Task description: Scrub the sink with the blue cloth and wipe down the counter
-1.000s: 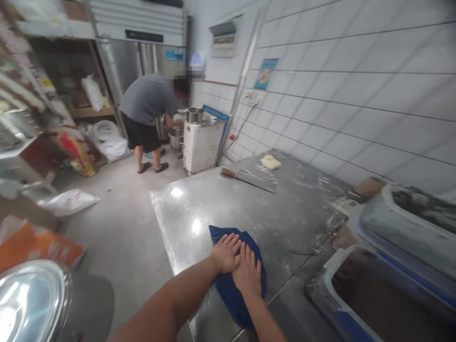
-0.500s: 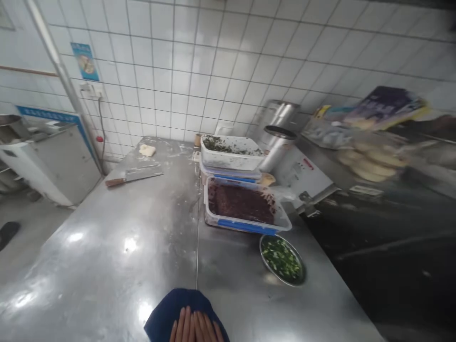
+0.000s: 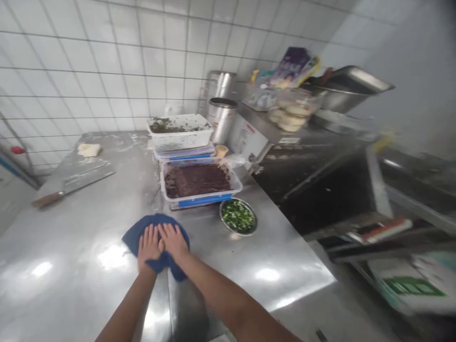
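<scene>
Cloth (image 3: pixel 156 235) lay flat on desk (image 3: pixel 71 247), left hand (image 3: pixel 148 244) and right hand (image 3: pixel 174 240) pressed side by side on it, fingers spread, pointing toward wall.

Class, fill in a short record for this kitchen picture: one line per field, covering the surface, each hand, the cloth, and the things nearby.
Surface: steel table, shiny, with flour dust at the far end
Left hand: flat on the blue cloth
Right hand: flat on the same cloth, beside the left
Nearest things: tub of dark filling; metal bowl of chopped greens
Further back: white tub stacked on a lidded tub; cleaver; dough piece
</scene>
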